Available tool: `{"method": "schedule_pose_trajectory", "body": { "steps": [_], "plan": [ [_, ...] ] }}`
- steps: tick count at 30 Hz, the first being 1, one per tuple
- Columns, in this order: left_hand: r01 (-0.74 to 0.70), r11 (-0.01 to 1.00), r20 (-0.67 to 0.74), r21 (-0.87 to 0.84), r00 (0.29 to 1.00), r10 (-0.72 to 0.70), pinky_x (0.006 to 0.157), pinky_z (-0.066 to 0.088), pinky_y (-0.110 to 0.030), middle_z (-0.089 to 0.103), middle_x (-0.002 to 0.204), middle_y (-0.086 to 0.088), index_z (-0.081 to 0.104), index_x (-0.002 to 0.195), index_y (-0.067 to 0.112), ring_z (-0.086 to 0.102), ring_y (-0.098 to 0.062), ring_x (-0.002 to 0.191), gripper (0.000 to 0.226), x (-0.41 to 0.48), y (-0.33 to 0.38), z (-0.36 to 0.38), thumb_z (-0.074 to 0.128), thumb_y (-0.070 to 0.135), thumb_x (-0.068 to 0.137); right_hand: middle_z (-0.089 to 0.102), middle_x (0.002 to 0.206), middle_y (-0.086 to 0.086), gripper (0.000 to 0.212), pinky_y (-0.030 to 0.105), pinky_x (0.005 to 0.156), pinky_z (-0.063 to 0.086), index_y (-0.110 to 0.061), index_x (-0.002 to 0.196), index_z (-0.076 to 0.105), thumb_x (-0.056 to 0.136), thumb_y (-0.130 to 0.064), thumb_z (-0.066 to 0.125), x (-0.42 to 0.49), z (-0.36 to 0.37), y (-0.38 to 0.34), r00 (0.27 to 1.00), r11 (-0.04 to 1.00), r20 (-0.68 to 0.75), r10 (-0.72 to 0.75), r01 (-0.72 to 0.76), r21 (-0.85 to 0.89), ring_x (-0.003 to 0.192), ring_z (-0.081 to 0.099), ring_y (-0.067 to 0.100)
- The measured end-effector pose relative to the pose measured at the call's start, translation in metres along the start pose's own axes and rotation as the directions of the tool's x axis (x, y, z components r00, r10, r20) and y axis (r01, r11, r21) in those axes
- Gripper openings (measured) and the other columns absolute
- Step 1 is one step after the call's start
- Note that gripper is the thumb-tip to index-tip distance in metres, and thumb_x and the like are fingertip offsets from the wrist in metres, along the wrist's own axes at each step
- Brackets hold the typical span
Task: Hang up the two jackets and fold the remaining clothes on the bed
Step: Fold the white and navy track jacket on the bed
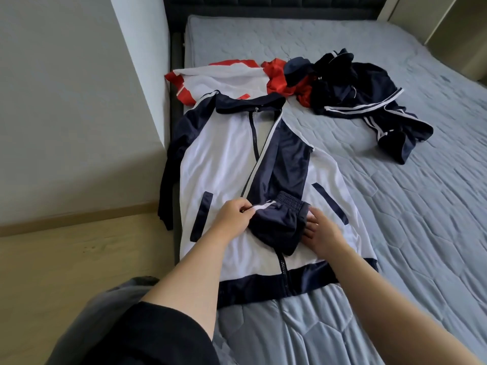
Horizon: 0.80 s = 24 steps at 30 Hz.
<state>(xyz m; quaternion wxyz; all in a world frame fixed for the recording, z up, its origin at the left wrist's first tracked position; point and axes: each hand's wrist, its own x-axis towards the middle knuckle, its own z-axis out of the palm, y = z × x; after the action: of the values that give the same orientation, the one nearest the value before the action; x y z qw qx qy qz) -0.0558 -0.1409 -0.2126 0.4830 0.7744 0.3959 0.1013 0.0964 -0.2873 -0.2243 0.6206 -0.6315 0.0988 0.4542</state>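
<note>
A white and navy zip jacket (224,159) lies spread flat at the bed's left side, its left sleeve hanging over the edge. On its lower front sits a small folded navy garment (279,225) with white stripes and an elastic waistband. My left hand (234,217) pinches the striped edge of that garment. My right hand (320,233) rests beside its right edge with fingers straight, touching it. Behind the jacket lies a red and white jacket (226,75). A heap of navy clothes with white stripes (361,101) sits further right.
The grey quilted mattress (395,206) stretches wide to the right of the clothes. A dark headboard (263,6) runs along the back. A white wall (79,88) and wooden floor (66,259) lie left of the bed.
</note>
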Motion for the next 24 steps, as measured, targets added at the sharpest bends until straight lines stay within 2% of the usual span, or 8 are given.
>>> {"method": "schedule_pose_trajectory", "body": {
  "steps": [3, 6, 9, 12, 16, 19, 22, 24],
  "plan": [
    [-0.041, 0.999, 0.032, 0.003, 0.999, 0.041, 0.053, 0.036, -0.010, 0.057, 0.063, 0.012, 0.057, 0.068, 0.027, 0.051, -0.004, 0.061, 0.021, 0.002, 0.004, 0.004, 0.060, 0.027, 0.089, 0.058, 0.068, 0.003, 0.025, 0.027, 0.058, 0.046, -0.014, 0.081, 0.060, 0.087, -0.038, 0.062, 0.006, 0.002, -0.017, 0.999, 0.992, -0.021, -0.028, 0.026, -0.121, 0.060, 0.053, 0.016],
    [-0.066, 0.993, 0.022, 0.095, 0.998, 0.064, 0.068, 0.044, -0.023, 0.066, 0.077, 0.006, 0.064, 0.076, 0.024, 0.058, -0.011, 0.078, 0.013, 0.005, 0.005, 0.007, 0.062, 0.029, 0.088, 0.066, 0.079, 0.005, 0.013, 0.034, 0.073, 0.053, -0.009, 0.093, 0.066, 0.084, -0.019, 0.068, 0.008, 0.004, -0.025, 0.995, 0.935, 0.017, -0.095, 0.095, -0.341, 0.070, 0.062, 0.019],
    [-0.048, 0.988, -0.077, 0.149, 0.995, 0.060, 0.077, 0.045, -0.027, 0.062, 0.088, -0.003, 0.066, 0.077, 0.024, 0.055, -0.017, 0.092, 0.011, 0.008, 0.005, 0.009, 0.060, 0.025, 0.086, 0.065, 0.063, -0.005, 0.010, 0.015, 0.051, 0.048, -0.016, 0.081, 0.068, 0.076, -0.010, 0.063, 0.002, -0.005, -0.024, 0.919, 0.894, -0.194, -0.343, 0.257, -0.366, 0.055, 0.061, 0.009],
    [-0.051, 0.950, -0.047, 0.307, 0.997, 0.068, 0.086, 0.041, -0.028, 0.057, 0.091, 0.001, 0.070, 0.089, 0.021, 0.048, -0.022, 0.104, 0.012, 0.007, 0.001, 0.015, 0.059, 0.025, 0.087, 0.056, 0.058, -0.005, 0.013, 0.021, 0.048, 0.040, -0.017, 0.078, 0.060, 0.069, -0.020, 0.051, -0.005, -0.026, -0.012, 0.790, 0.860, -0.412, -0.454, 0.268, -0.433, 0.055, 0.053, 0.015],
    [-0.067, 0.938, 0.019, 0.340, 0.998, 0.065, 0.098, 0.035, -0.030, 0.053, 0.112, -0.004, 0.065, 0.111, 0.022, 0.042, -0.023, 0.113, 0.024, 0.009, 0.002, 0.026, 0.059, 0.025, 0.088, 0.043, 0.059, -0.002, 0.008, 0.027, 0.051, 0.032, -0.013, 0.072, 0.043, 0.076, -0.011, 0.049, -0.007, -0.041, 0.004, 0.754, 0.916, -0.526, -0.392, 0.272, -0.294, 0.052, 0.037, 0.014],
    [-0.023, 0.957, 0.039, 0.290, 0.999, 0.012, 0.094, 0.038, -0.029, 0.052, 0.112, -0.004, 0.064, 0.110, 0.020, 0.043, -0.021, 0.111, 0.024, 0.010, 0.006, 0.032, 0.060, 0.024, 0.087, 0.033, 0.049, -0.001, 0.022, 0.021, 0.041, 0.023, -0.014, 0.063, 0.035, 0.078, -0.003, 0.046, -0.007, -0.046, 0.004, 0.823, 0.968, -0.525, -0.214, 0.251, -0.001, 0.042, 0.029, 0.013],
    [0.024, 0.963, 0.094, 0.269, 0.994, -0.051, 0.074, 0.046, -0.030, 0.056, 0.097, -0.004, 0.062, 0.092, 0.016, 0.053, -0.020, 0.089, 0.008, 0.012, 0.009, 0.030, 0.058, 0.019, 0.086, 0.031, 0.047, 0.000, 0.030, 0.018, 0.037, 0.022, -0.016, 0.058, 0.030, 0.077, 0.003, 0.044, -0.005, -0.053, 0.000, 0.895, 0.969, -0.434, -0.099, 0.186, 0.161, 0.036, 0.031, 0.011],
    [0.123, 0.989, 0.100, 0.079, 0.986, -0.131, 0.060, 0.043, -0.026, 0.056, 0.079, -0.002, 0.057, 0.077, 0.015, 0.053, -0.016, 0.069, 0.009, 0.015, 0.012, 0.023, 0.059, 0.016, 0.086, 0.031, 0.056, 0.002, 0.027, 0.022, 0.041, 0.027, -0.016, 0.061, 0.033, 0.077, 0.004, 0.043, -0.002, -0.054, -0.001, 0.936, 0.975, -0.339, -0.096, 0.156, 0.156, 0.045, 0.033, 0.014]
  ]
}}
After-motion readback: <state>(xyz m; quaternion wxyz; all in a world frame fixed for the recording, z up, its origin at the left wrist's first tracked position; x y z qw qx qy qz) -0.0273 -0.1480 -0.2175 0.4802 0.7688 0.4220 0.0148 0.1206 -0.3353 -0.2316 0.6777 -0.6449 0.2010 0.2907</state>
